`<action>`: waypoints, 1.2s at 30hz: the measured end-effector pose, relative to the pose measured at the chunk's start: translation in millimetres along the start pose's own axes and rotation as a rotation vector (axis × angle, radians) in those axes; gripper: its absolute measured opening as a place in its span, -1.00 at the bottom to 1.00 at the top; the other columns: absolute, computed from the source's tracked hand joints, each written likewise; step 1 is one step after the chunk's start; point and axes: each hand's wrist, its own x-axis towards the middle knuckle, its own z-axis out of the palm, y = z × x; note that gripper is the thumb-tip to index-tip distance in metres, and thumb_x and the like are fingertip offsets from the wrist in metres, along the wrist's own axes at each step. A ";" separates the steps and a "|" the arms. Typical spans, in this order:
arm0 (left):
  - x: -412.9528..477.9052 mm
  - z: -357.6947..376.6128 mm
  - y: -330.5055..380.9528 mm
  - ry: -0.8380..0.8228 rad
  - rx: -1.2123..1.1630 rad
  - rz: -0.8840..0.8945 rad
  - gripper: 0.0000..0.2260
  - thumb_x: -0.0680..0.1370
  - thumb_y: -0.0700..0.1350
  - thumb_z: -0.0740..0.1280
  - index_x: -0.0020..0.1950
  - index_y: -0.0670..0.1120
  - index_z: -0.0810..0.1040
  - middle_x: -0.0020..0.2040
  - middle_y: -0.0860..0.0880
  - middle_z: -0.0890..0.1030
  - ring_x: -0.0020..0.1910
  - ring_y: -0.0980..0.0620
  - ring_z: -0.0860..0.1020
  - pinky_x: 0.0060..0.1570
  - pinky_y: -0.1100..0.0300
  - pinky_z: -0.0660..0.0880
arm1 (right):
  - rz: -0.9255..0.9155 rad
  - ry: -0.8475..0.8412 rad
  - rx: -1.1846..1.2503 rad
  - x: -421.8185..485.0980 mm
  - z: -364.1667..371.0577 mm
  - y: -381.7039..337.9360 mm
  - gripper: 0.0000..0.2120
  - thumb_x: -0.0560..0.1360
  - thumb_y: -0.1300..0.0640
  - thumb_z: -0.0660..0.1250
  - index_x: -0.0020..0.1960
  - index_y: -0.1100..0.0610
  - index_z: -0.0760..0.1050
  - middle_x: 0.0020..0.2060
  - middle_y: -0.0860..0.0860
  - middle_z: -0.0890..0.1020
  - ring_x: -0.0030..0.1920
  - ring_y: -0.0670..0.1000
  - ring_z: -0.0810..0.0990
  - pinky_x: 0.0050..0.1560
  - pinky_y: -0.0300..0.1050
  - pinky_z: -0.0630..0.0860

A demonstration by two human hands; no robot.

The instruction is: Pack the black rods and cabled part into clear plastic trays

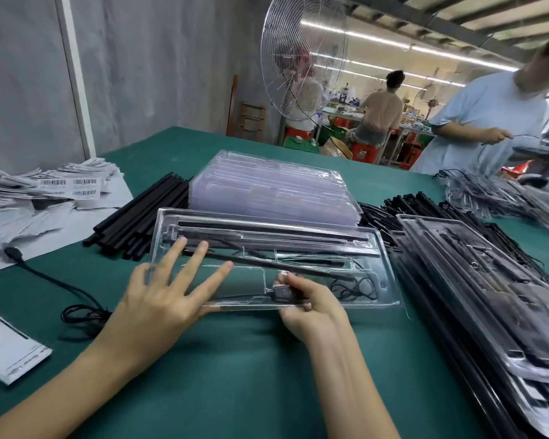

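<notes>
A clear plastic tray lies on the green table in front of me. Black rods sit in its upper slots, and one rod lies slanted across the middle. My left hand rests flat on the tray's left part, fingers spread. My right hand pinches the small black block of the cabled part at the tray's lower middle. Its thin black cable is coiled in the tray's right pocket.
A stack of empty clear trays stands behind. Loose black rods lie at its left and more rods at its right. Filled trays pile up on the right. Barcode labels, a black cable and a card lie left. A person stands far right.
</notes>
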 end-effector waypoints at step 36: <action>94.2 -10.8 109.1 -0.057 -2.168 -1.819 -0.85 0.47 -0.24 0.43 -0.27 -0.21 0.53 -0.53 -0.07 0.57 -0.60 0.05 0.54 -0.62 0.30 0.44 | 0.223 0.465 0.622 23.1 40.9 3.7 -0.90 0.39 0.33 0.45 -0.18 0.25 0.53 -0.37 0.13 0.59 -0.50 0.08 0.53 -0.59 -0.21 0.49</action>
